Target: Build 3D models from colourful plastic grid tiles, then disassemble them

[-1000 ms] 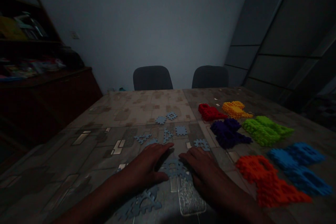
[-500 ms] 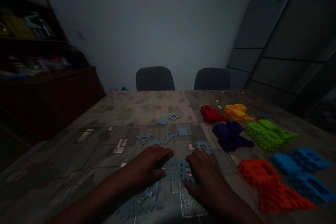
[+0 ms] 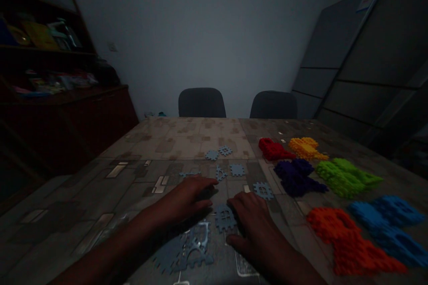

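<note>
On the near part of the table (image 3: 76,187), a cluster of flat grey toothed pieces (image 3: 182,258) lies just beside the left forearm. The left hand (image 3: 192,198) is over the table, thumb and fingers parted, nothing visible between them. Next comes a grey windowed piece (image 3: 224,218), lying flat between the hands. The right hand (image 3: 250,216) is at its right edge, thumb and fingers spread (whether they touch it, I can't tell in this gloom). Farther right sit a purple stack (image 3: 299,177) and an orange stack (image 3: 347,236). I'd judge the step in hand to be arranging grey pieces; the next move seems to call for a careful pinch on that edge.
</note>
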`<state>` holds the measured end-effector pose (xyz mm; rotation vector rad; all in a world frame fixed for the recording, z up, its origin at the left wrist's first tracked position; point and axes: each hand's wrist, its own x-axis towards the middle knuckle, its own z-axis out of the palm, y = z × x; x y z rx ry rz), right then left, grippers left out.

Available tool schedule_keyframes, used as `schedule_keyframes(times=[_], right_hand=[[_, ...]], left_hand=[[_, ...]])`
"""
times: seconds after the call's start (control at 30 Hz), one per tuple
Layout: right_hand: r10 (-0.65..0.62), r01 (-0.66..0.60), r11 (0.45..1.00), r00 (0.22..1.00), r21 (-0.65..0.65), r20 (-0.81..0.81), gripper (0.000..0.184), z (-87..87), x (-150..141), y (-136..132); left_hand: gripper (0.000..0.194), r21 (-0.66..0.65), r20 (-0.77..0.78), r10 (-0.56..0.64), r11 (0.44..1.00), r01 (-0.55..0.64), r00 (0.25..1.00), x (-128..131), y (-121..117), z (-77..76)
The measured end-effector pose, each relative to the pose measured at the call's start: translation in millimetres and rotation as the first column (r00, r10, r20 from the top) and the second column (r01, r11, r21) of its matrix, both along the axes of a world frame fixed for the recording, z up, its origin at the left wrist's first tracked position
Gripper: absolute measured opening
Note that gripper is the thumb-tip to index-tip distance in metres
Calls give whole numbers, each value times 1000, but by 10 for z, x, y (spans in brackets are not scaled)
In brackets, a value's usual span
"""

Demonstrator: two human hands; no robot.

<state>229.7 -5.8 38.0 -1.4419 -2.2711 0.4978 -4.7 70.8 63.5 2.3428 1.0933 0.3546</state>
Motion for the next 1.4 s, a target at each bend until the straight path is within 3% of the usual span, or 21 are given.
schedule_keyframes(times=[0.17,0.5,0.7,0.9,1.07,1.2,1.3,1.4], right_hand=[[-11,11,1000,1000,-10,28,54,-4,-2,7],[-22,22,1000,1000,21,0,35,-47,-33,66],[-17,19,997,1000,77,-23,38,83,69,18],[-120,147,941,987,306,-105,29,165,301,-28],[-65,74,971,997,226,-45,30,157,305,-71],[-45,50,985,998,165,-33,33,255,317,-134],[-34,36,977,999,208,-15,33,286,358,-175],[-52,36,956,998,291,48,34,143,392,-206]], left_hand=[[46,-20,-53,0,1000,-1,999,108,-101,-21],[35,-18,-60,-24,1000,23,998,113,-54,-71],[48,-36,-13,-28,999,27,1000,130,-112,-66],[73,62,-26,-46,997,48,999,317,-235,-155],[77,55,-80,-46,997,50,996,407,-273,-240],[81,19,-84,-29,999,31,996,369,-274,-245],[82,-5,-90,-24,1000,23,996,355,-291,-211],[80,6,-114,-29,1000,30,993,364,-307,-210]])
